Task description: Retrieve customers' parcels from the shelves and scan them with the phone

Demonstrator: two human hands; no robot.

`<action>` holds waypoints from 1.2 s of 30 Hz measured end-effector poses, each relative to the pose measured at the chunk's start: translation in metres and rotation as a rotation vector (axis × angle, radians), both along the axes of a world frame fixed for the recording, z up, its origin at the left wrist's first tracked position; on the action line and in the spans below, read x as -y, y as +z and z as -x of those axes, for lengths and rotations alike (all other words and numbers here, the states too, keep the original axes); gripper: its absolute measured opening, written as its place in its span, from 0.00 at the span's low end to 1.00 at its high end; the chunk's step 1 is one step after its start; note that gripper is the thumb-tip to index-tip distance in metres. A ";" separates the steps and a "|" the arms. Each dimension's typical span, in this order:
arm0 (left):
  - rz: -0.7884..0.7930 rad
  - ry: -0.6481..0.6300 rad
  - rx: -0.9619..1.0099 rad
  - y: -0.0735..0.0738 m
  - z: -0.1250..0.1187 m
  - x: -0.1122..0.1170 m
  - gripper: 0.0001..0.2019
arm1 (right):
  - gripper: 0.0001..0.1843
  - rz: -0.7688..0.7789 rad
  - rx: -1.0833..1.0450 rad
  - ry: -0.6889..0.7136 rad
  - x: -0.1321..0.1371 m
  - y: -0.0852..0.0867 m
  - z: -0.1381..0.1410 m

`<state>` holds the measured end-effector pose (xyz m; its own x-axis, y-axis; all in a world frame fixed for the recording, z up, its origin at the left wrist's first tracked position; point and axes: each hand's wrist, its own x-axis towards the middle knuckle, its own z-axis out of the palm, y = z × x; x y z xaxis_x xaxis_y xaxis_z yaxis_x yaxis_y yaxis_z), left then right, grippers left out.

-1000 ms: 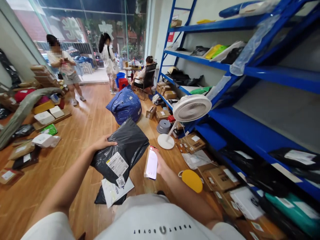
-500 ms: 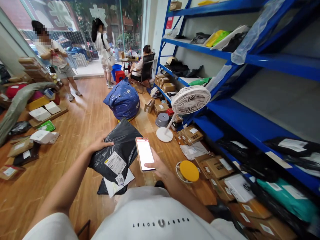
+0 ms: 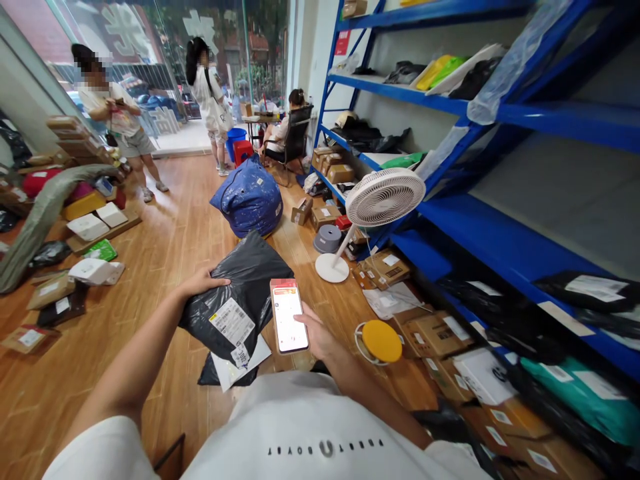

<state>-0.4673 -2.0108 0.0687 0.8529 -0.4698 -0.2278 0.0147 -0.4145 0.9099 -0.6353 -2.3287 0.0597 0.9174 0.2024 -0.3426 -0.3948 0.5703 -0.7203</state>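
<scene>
A black plastic mailer bag (image 3: 250, 280) with a white shipping label (image 3: 233, 323) is in my left hand (image 3: 203, 285), thumb on top and the other fingers hidden beneath it. In my right hand (image 3: 316, 333) is a smartphone (image 3: 289, 320), screen up, my thumb over its right edge. The screen is mostly white with a red band at the top. The phone's left edge overlaps the bag in view. Below the bag, a white flat packet (image 3: 250, 363) lies over another black parcel (image 3: 209, 373).
Parcels lie on the floor at left, near a green-wrapped roll (image 3: 45, 213). A blue sack (image 3: 253, 200) stands ahead. On the right are a white fan (image 3: 385, 197), a yellow stool (image 3: 381, 340), boxes (image 3: 440, 333) and blue shelving (image 3: 500, 230). Several people are near the glass front.
The phone screen has gone from nearly blank white to showing content with a red-orange banner. My right thumb has lifted higher along the phone. My left hand still holds the bag.
</scene>
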 end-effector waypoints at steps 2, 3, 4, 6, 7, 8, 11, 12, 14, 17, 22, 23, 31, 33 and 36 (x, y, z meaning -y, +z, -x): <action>-0.010 -0.042 -0.025 0.006 -0.003 0.001 0.30 | 0.22 0.020 -0.019 -0.039 -0.002 -0.003 -0.002; -0.016 -0.058 -0.034 0.009 -0.005 0.001 0.30 | 0.21 0.030 -0.027 -0.059 -0.003 -0.005 -0.002; -0.022 -0.070 -0.042 0.012 -0.007 0.003 0.30 | 0.20 0.040 -0.036 -0.078 -0.003 -0.007 -0.003; -0.032 -0.085 -0.056 0.017 -0.010 0.006 0.31 | 0.20 0.060 -0.058 -0.106 -0.003 -0.009 -0.002; -0.034 -0.090 -0.063 0.019 -0.011 0.008 0.32 | 0.20 0.069 -0.072 -0.115 -0.002 -0.010 -0.001; -0.033 -0.095 -0.071 0.021 -0.012 0.010 0.33 | 0.21 0.073 -0.087 -0.117 -0.001 -0.011 0.000; -0.015 -0.117 -0.095 0.025 -0.014 0.016 0.33 | 0.20 0.068 -0.129 -0.082 0.003 -0.007 0.005; -0.006 -0.124 -0.102 0.026 -0.014 0.018 0.33 | 0.19 0.055 -0.141 -0.058 0.005 -0.003 0.007; 0.006 -0.138 -0.114 0.027 -0.015 0.021 0.32 | 0.19 0.009 -0.154 0.015 0.008 0.008 0.010; 0.010 -0.154 -0.115 0.028 -0.014 0.024 0.31 | 0.20 -0.067 -0.140 0.150 0.012 0.030 0.015; -0.014 -0.167 -0.074 0.027 -0.015 0.029 0.31 | 0.24 -0.064 -0.093 0.270 0.006 0.060 0.022; -0.022 -0.165 -0.063 0.026 -0.015 0.030 0.31 | 0.24 -0.059 -0.070 0.291 0.002 0.063 0.022; -0.098 -0.119 0.003 0.021 -0.023 0.039 0.31 | 0.23 0.040 0.033 0.404 -0.030 0.053 0.011; -0.104 -0.107 0.020 0.018 -0.026 0.039 0.32 | 0.23 0.056 0.034 0.424 -0.032 0.053 0.010; -0.091 -0.102 0.035 0.014 -0.031 0.037 0.33 | 0.22 0.060 0.026 0.438 -0.033 0.059 0.010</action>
<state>-0.4366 -2.0475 0.0829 0.8102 -0.5328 -0.2443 -0.0629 -0.4935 0.8675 -0.6449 -2.2954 0.1191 0.7579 0.5545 -0.3437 -0.5714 0.3101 -0.7598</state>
